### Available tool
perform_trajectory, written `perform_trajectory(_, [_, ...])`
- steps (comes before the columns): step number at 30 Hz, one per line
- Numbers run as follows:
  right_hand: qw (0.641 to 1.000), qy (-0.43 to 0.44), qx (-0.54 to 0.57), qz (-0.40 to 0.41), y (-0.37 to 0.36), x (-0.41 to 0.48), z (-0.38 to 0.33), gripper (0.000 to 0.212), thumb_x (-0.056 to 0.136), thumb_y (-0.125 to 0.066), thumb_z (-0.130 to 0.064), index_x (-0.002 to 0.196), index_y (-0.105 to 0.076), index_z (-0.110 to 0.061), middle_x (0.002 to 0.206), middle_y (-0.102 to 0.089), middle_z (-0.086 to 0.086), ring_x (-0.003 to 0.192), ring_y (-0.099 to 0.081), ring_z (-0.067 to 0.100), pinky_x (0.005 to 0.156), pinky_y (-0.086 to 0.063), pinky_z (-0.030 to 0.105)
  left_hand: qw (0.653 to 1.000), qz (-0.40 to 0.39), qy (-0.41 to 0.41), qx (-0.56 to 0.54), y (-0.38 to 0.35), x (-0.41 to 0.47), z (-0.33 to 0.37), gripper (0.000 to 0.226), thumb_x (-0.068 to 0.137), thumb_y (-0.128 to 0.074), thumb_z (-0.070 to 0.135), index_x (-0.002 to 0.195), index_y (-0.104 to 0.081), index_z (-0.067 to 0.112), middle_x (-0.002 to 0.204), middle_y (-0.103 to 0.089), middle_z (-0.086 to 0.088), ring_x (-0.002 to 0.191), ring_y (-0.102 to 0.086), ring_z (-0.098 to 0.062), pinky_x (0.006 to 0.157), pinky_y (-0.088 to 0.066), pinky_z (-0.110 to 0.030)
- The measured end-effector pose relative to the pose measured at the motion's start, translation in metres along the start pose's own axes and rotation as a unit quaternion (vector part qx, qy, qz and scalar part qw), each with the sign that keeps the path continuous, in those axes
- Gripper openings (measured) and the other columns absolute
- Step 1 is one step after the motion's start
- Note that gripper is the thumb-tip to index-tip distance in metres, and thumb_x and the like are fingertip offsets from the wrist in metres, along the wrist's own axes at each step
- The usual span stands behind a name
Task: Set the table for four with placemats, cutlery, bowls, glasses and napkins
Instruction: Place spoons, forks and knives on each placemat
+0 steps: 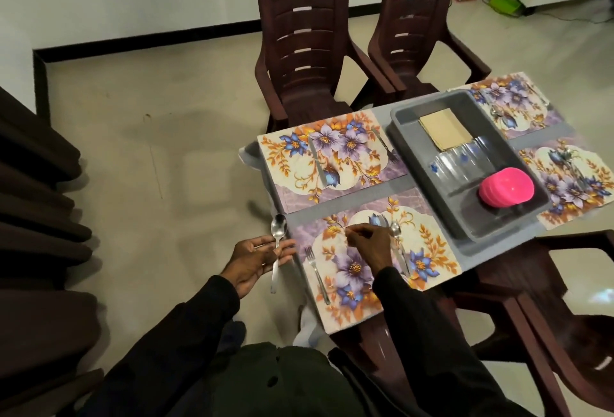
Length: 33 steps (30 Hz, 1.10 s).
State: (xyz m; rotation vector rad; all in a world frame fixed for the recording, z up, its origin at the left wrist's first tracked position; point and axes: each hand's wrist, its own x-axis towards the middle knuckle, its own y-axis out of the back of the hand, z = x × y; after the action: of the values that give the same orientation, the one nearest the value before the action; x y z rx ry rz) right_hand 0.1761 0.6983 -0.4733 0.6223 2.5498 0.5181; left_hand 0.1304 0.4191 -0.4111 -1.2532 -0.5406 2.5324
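The cutlery step is in hand. The left hand (pixel 259 262), at the lower left of the desk (pixel 481 252) and just off its edge, lies palm up with its fingers (pixel 282 250) nearly straight and a spoon (pixel 278 244) resting across them. The right hand (pixel 365 245) hovers over the near placemat (pixel 428 250), fingers curled and tips drawn together; I cannot tell whether they pinch anything.

That placemat already carries a fork (pixel 317 275) on its left and a second spoon (pixel 396 230) beside a knife (pixel 402 262) on its right. The far-left placemat (pixel 335 164) shows what look like a knife and a fork but no spoon that I can make out, so the carried spoon probably belongs there. That calls for a reach up the frame and laying it parallel to the pieces already there.

Bowls, glasses and napkins are not yet out. They sit in the grey tray (pixel 415 157) at the centre right: pink bowls (pixel 506 187) stacked at its near end, glasses (pixel 465 164) in the middle, napkins (pixel 445 129) at the far end.

A grey cloth covers the desk, and two more placemats lie at the right edge of the frame with cutlery too blurred to count. Dark brown plastic chairs (pixel 305 44) stand at the top, on a pale tiled floor against a white wall.
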Motion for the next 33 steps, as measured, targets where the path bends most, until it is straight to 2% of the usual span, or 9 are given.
perform_trajectory(4, [0.995, 0.031, 0.067, -0.067, -0.079, -0.023, -0.056, 0.008, 0.088, -0.078, -0.011, 0.080, -0.080, -0.012, 0.075, -0.076, 0.009, 0.069, -0.070, 0.019, 0.074, -0.061, 0.041, 0.999, -0.024, -0.006, 0.026, 0.039, -0.003, 0.040, 0.032, 0.094, -0.057, -0.015, 0.124, -0.051, -0.006, 0.117, -0.072, -0.026, 0.108, -0.072, -0.037, 0.092, -0.060, -0.037])
perform_trajectory(7, [0.991, 0.065, 0.061, -0.104, -0.134, -0.036, -0.103, 0.014, 0.089, -0.079, -0.026, 0.087, -0.081, -0.012, 0.081, -0.077, 0.003, 0.078, -0.072, 0.013, 0.075, -0.059, 0.029, 0.998, -0.036, -0.003, 0.043, 0.068, -0.004, 0.070, 0.027, 0.093, -0.056, -0.017, 0.114, -0.056, 0.000, 0.114, -0.073, -0.024, 0.106, -0.073, -0.036, 0.092, -0.060, -0.038])
perform_trajectory(9, [0.988, 0.079, 0.050, -0.125, -0.165, -0.039, -0.130, 0.020, 0.089, -0.078, -0.035, 0.093, -0.081, -0.015, 0.085, -0.078, -0.002, 0.082, -0.073, 0.013, 0.077, -0.059, 0.025, 0.998, -0.040, 0.003, 0.045, 0.087, -0.006, 0.088, 0.028, 0.093, -0.058, -0.016, 0.115, -0.056, 0.000, 0.115, -0.073, -0.025, 0.107, -0.072, -0.038, 0.093, -0.059, -0.041])
perform_trajectory(14, [0.988, 0.084, 0.012, -0.126, -0.212, -0.028, -0.173, 0.018, 0.090, -0.077, -0.026, 0.092, -0.079, -0.008, 0.084, -0.076, 0.003, 0.078, -0.071, 0.013, 0.074, -0.055, 0.021, 0.997, -0.062, 0.012, 0.052, 0.118, -0.005, 0.124, 0.027, 0.095, -0.056, -0.013, 0.119, -0.054, 0.000, 0.116, -0.072, -0.026, 0.109, -0.071, -0.039, 0.094, -0.059, -0.042])
perform_trajectory(19, [0.986, 0.074, -0.013, -0.151, -0.239, -0.009, -0.201, 0.023, 0.093, -0.073, -0.026, 0.083, -0.077, -0.006, 0.070, -0.070, 0.001, 0.061, -0.063, 0.002, 0.063, -0.049, 0.014, 0.996, -0.066, 0.002, 0.067, 0.127, 0.008, 0.157, 0.029, 0.094, -0.059, -0.012, 0.122, -0.059, -0.004, 0.114, -0.073, -0.025, 0.104, -0.073, -0.037, 0.082, -0.063, -0.034])
perform_trajectory(21, [0.988, 0.074, -0.007, -0.136, -0.247, 0.004, -0.209, 0.025, 0.095, -0.071, -0.023, 0.081, -0.075, -0.002, 0.067, -0.067, 0.001, 0.058, -0.062, 0.002, 0.062, -0.049, 0.013, 0.995, -0.065, -0.001, 0.079, 0.129, 0.019, 0.172, 0.030, 0.095, -0.060, -0.011, 0.124, -0.061, -0.004, 0.113, -0.074, -0.023, 0.104, -0.074, -0.036, 0.081, -0.063, -0.033])
perform_trajectory(26, [0.996, 0.040, 0.057, -0.052, -0.255, 0.055, -0.226, 0.023, 0.097, -0.068, -0.025, 0.088, -0.077, -0.006, 0.077, -0.073, 0.007, 0.068, -0.067, 0.014, 0.066, -0.054, 0.023, 0.987, -0.074, 0.013, 0.144, 0.130, 0.063, 0.212, 0.034, 0.094, -0.062, -0.008, 0.128, -0.061, -0.005, 0.112, -0.075, -0.020, 0.104, -0.074, -0.033, 0.084, -0.062, -0.033])
perform_trajectory(29, [0.991, 0.031, 0.127, 0.002, -0.249, 0.093, -0.235, 0.024, 0.098, -0.066, -0.024, 0.087, -0.076, -0.006, 0.074, -0.073, 0.008, 0.066, -0.068, 0.015, 0.063, -0.055, 0.022, 0.976, -0.101, 0.033, 0.192, 0.123, 0.097, 0.244, 0.029, 0.096, -0.063, -0.003, 0.124, -0.065, -0.003, 0.114, -0.075, -0.019, 0.106, -0.073, -0.032, 0.091, -0.060, -0.036])
perform_trajectory(33, [0.959, -0.034, 0.278, 0.036, -0.231, 0.144, -0.250, 0.030, 0.097, -0.067, -0.016, 0.094, -0.067, 0.014, 0.073, -0.066, 0.015, 0.060, -0.060, 0.019, 0.058, -0.053, 0.025, 0.960, -0.120, 0.058, 0.247, 0.100, 0.145, 0.290, 0.025, 0.096, -0.063, -0.004, 0.120, -0.067, -0.005, 0.111, -0.075, -0.020, 0.105, -0.073, -0.034, 0.088, -0.061, -0.034])
